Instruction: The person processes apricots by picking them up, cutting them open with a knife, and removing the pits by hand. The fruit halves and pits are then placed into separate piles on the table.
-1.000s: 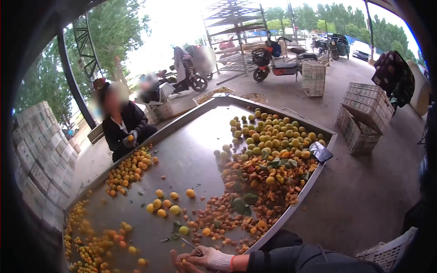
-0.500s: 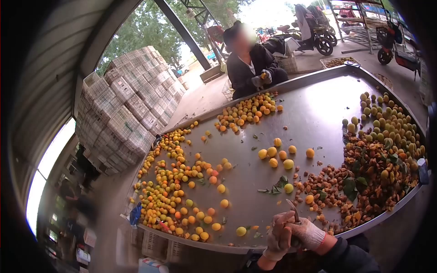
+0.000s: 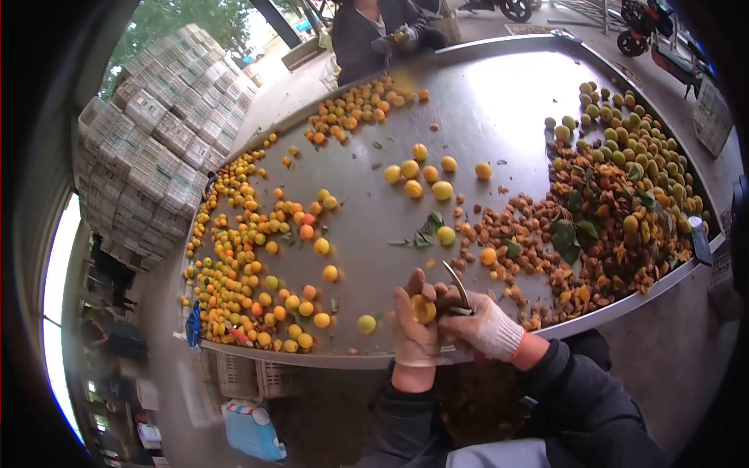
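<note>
My left hand (image 3: 413, 337), in a pale glove, is closed around a yellow apricot (image 3: 424, 309) at the near edge of the metal table (image 3: 374, 203). Beside it, my gloved right hand (image 3: 490, 329) grips a small curved knife (image 3: 457, 285), its blade pointing up and away from me. The two hands meet near the fruit. Just beyond them lie a greenish apricot (image 3: 445, 236) and a leafy sprig (image 3: 425, 232). Brown apricot pits (image 3: 511, 226) are spread to the right of the knife.
Many apricots (image 3: 242, 257) cover the table's left side. Split fruit and leaves (image 3: 616, 234) are heaped at right, below greener apricots (image 3: 647, 148). A co-worker (image 3: 374, 31) stands across the table, gloved hands together. Stacked crates (image 3: 164, 132) rise at left.
The view has tilted downward, so both hands and forearms sit higher in it. The apricot in my left hand now shows. The knife stays in my right hand.
</note>
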`<state>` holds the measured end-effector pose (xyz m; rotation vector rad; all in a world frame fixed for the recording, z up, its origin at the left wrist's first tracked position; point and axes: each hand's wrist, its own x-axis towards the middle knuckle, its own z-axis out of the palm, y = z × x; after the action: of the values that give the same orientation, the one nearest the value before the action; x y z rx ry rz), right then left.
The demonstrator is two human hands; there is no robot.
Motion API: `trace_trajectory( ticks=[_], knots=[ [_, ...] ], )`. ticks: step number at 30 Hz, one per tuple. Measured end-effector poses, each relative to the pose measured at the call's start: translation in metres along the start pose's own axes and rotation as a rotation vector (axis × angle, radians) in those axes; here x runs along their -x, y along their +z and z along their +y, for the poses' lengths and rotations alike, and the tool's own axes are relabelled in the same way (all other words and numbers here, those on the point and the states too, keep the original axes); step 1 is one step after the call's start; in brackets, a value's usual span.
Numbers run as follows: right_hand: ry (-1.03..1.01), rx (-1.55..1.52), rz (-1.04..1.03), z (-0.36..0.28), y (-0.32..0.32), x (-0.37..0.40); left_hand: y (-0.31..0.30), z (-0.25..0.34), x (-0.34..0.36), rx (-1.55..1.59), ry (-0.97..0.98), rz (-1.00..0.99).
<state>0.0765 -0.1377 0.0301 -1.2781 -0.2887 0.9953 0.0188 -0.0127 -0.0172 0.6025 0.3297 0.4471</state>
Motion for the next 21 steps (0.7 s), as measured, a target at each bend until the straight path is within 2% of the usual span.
trace_trajectory(
  ticks=[1, 2, 4, 6, 7, 10, 11, 12, 14, 15, 17, 18, 20, 21],
  knots=[
    [-0.191, 0.075, 0.044, 0.008, -0.004, -0.006, -0.009, 0.000, -0.007, 0.168, -0.032, -0.014],
    [-0.224, 0.122, 0.076, 0.003, -0.011, -0.005, -0.011, 0.003, -0.007, 0.175, -0.047, 0.016],
    [-0.261, 0.362, 0.178, -0.001, -0.031, -0.008, -0.007, 0.014, -0.010, 0.335, -0.085, -0.088],
    [-0.415, 0.474, 0.360, -0.002, -0.048, -0.011, 0.003, 0.019, -0.005, 0.309, -0.105, -0.064],
    [-0.427, 0.415, 0.414, -0.004, -0.054, -0.014, 0.007, 0.020, -0.003, 0.283, -0.125, -0.051],
    [-0.232, 0.037, 0.395, -0.027, -0.064, 0.003, -0.026, 0.010, 0.003, 0.125, -0.223, -0.124],
    [-0.249, 0.037, 0.401, -0.031, -0.068, 0.003, -0.031, 0.007, 0.011, -0.018, -0.232, -0.185],
    [-0.293, -0.054, 0.416, -0.032, -0.072, 0.004, -0.028, 0.004, 0.022, -0.021, -0.234, -0.198],
    [-0.327, -0.151, 0.432, -0.034, -0.077, 0.009, -0.017, 0.000, 0.048, -0.517, -0.298, -0.218],
    [-0.311, -0.179, 0.429, -0.038, -0.079, 0.012, -0.018, -0.004, 0.049, -0.520, -0.299, -0.213],
    [-0.325, -0.117, 0.412, -0.038, -0.076, 0.012, -0.026, -0.013, 0.055, 0.191, -0.526, -0.205],
    [-0.278, -0.056, 0.377, -0.035, -0.072, 0.013, -0.019, -0.011, 0.055, 0.199, -0.525, -0.185],
    [-0.331, 0.137, 0.276, -0.021, -0.057, 0.013, -0.004, -0.005, 0.045, 0.151, -0.303, 0.090],
    [-0.366, 0.250, 0.171, -0.010, -0.053, 0.012, -0.003, -0.006, 0.043, 0.153, -0.294, 0.101]
  ],
)
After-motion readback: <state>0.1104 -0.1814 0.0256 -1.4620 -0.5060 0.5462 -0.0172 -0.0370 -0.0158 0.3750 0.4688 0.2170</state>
